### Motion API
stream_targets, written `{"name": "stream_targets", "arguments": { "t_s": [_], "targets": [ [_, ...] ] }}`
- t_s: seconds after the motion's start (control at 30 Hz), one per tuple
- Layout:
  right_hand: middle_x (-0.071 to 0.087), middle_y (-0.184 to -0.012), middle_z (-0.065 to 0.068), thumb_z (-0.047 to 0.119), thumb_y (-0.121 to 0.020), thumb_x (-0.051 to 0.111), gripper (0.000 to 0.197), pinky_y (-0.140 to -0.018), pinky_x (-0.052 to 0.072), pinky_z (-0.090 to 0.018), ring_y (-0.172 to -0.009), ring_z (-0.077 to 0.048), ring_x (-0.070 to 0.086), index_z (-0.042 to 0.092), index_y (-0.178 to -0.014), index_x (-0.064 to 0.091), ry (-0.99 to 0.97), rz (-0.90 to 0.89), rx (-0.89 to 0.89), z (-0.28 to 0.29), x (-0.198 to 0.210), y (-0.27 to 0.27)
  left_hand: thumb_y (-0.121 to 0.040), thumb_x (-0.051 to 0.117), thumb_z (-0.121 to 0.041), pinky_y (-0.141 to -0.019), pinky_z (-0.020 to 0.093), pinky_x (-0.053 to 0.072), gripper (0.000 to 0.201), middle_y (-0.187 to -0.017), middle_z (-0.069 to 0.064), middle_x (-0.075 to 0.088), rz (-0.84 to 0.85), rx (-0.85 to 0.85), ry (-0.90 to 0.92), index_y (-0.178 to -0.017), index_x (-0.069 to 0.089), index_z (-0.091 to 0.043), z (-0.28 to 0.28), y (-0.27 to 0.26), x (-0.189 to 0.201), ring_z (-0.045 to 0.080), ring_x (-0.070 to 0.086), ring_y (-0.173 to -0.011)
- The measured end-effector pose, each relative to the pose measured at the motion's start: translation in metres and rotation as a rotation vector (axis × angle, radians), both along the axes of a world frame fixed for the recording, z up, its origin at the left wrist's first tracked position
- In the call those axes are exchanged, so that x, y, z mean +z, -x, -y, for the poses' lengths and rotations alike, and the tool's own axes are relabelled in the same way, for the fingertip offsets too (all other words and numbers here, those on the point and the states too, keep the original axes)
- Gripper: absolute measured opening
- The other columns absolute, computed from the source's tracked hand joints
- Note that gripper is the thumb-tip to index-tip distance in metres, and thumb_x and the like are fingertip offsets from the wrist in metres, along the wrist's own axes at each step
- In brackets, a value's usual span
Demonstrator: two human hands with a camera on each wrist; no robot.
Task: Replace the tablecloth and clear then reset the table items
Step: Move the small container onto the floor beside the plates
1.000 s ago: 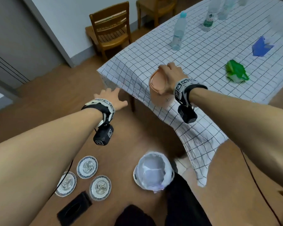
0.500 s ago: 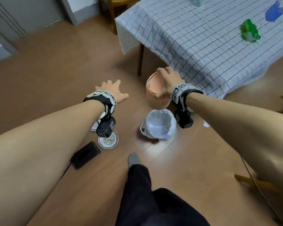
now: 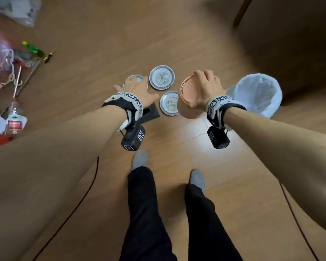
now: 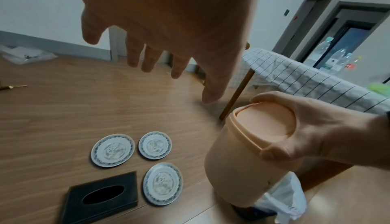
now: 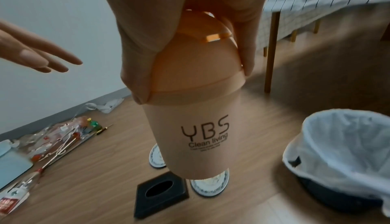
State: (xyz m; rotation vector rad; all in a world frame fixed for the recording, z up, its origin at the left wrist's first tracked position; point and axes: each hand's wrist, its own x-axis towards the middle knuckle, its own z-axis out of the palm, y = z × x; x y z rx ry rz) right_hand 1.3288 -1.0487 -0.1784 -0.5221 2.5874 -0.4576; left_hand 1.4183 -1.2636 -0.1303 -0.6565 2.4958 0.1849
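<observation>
- The right hand (image 3: 205, 89) is gripping the peach bin (image 5: 190, 127) by its lid rim, centre frame.
- The left hand (image 3: 137, 89) is hovering spread, empty.
- Risk: the lid may be slipping loose, dropping the bin onto the plates (image 4: 162, 183) below.

Head looks down; wrists share floor plates (image 4: 113, 150).

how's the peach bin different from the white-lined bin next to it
The peach bin hangs off the floor in the right hand; the white-lined bin stands on the floor. The peach bin has a domed swing lid and printed lettering; the white-lined bin is open-topped with a plastic liner. The peach bin is narrower. Both are upright.
</observation>
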Motion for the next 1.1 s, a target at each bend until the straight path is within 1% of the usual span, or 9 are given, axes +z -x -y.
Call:
{"name": "stream_targets", "arguments": {
  "t_s": [0.1, 0.2, 0.33, 0.43, 0.6, 0.83, 0.93, 1.0, 1.1],
  "targets": [
    [0.034, -0.140, -0.004, 0.037, -0.056, 0.083, 0.104, -0.092, 0.045, -0.045, -0.127, -0.032, 0.036, 0.028, -0.144, 0.028, -0.023, 0.013, 0.021, 0.032, -0.072, -0.034, -0.081, 0.048, -0.064, -0.110, 0.066, 0.016, 0.071, -0.151, 0.010, 0.033, 0.054, -0.007, -0.016, -0.143, 0.035, -0.031, 0.046, -0.015, -0.072, 0.033, 0.025, -0.141],
    [0.035, -0.141, -0.007, 0.037, -0.058, 0.083, 0.105, -0.098, 0.038, -0.040, -0.124, -0.033, 0.038, 0.020, -0.146, 0.028, -0.059, 0.002, 0.046, 0.066, -0.153, -0.059, -0.081, 0.047, -0.065, -0.109, 0.064, 0.019, 0.076, -0.150, 0.010, 0.035, 0.066, -0.032, -0.034, -0.146, 0.032, -0.029, 0.092, -0.024, -0.151, 0.034, 0.030, -0.138],
    [0.031, -0.144, -0.004, 0.039, -0.054, 0.086, 0.113, -0.092, 0.049, -0.049, -0.129, -0.032, 0.035, 0.024, -0.146, 0.022, -0.085, 0.044, -0.002, 0.104, -0.256, -0.082, -0.083, 0.044, -0.068, -0.107, 0.062, 0.022, 0.074, -0.142, 0.009, 0.046, 0.041, -0.080, -0.076, -0.142, 0.037, -0.025, 0.138, -0.045, -0.257, 0.033, 0.040, -0.130],
    [0.029, -0.147, -0.003, 0.040, -0.054, 0.087, 0.115, -0.087, 0.048, -0.049, -0.131, -0.031, 0.033, 0.025, -0.147, 0.021, -0.103, 0.046, -0.029, 0.122, -0.323, -0.098, -0.087, 0.046, -0.062, -0.105, 0.056, 0.025, 0.071, -0.143, 0.008, 0.046, 0.059, -0.070, -0.141, -0.144, 0.037, -0.021, 0.160, -0.066, -0.334, 0.031, 0.041, -0.130],
    [0.027, -0.149, -0.003, 0.042, -0.054, 0.088, 0.114, -0.090, 0.050, -0.052, -0.135, -0.030, 0.029, 0.024, -0.147, 0.023, -0.133, 0.059, -0.045, 0.142, -0.418, -0.112, -0.082, 0.041, -0.069, -0.107, 0.062, 0.023, 0.079, -0.149, 0.003, 0.040, 0.166, -0.138, -0.131, -0.149, 0.028, -0.029, 0.172, -0.093, -0.440, 0.030, 0.035, -0.136],
    [0.024, -0.151, -0.006, 0.039, -0.051, 0.090, 0.119, -0.086, 0.049, -0.048, -0.137, -0.031, 0.026, 0.021, -0.148, 0.024, -0.086, 0.017, -0.017, 0.154, -0.487, -0.122, -0.083, 0.041, -0.068, -0.104, 0.055, 0.029, 0.077, -0.146, 0.003, 0.043, 0.169, -0.212, -0.074, -0.149, 0.028, -0.030, 0.181, -0.089, -0.494, 0.029, 0.037, -0.134],
    [0.026, -0.150, -0.009, 0.037, -0.050, 0.091, 0.120, -0.095, 0.048, -0.050, -0.136, -0.034, 0.027, 0.021, -0.147, 0.023, -0.049, -0.005, 0.034, 0.152, -0.506, -0.133, -0.085, 0.041, -0.067, -0.107, 0.056, 0.027, 0.075, -0.152, 0.002, 0.037, 0.184, -0.240, -0.047, -0.150, 0.027, -0.032, 0.182, -0.088, -0.499, 0.028, 0.032, -0.139],
    [0.018, -0.156, -0.010, 0.036, -0.054, 0.091, 0.124, -0.108, 0.037, -0.053, -0.141, -0.037, 0.021, 0.021, -0.151, 0.016, -0.067, 0.017, 0.093, 0.148, -0.511, -0.140, -0.085, 0.042, -0.066, -0.108, 0.058, 0.025, 0.075, -0.153, 0.002, 0.034, 0.205, -0.246, -0.038, -0.151, 0.025, -0.032, 0.182, -0.087, -0.497, 0.028, 0.030, -0.140],
    [0.001, -0.163, -0.008, 0.045, -0.061, 0.088, 0.133, -0.120, 0.017, -0.048, -0.149, -0.030, 0.005, 0.015, -0.155, -0.002, -0.085, 0.134, 0.060, 0.139, -0.495, -0.142, -0.086, 0.044, -0.066, -0.109, 0.059, 0.022, 0.077, -0.156, 0.004, 0.029, 0.233, -0.236, -0.024, -0.152, 0.022, -0.032, 0.178, -0.083, -0.476, 0.029, 0.027, -0.142]
  ]
}}
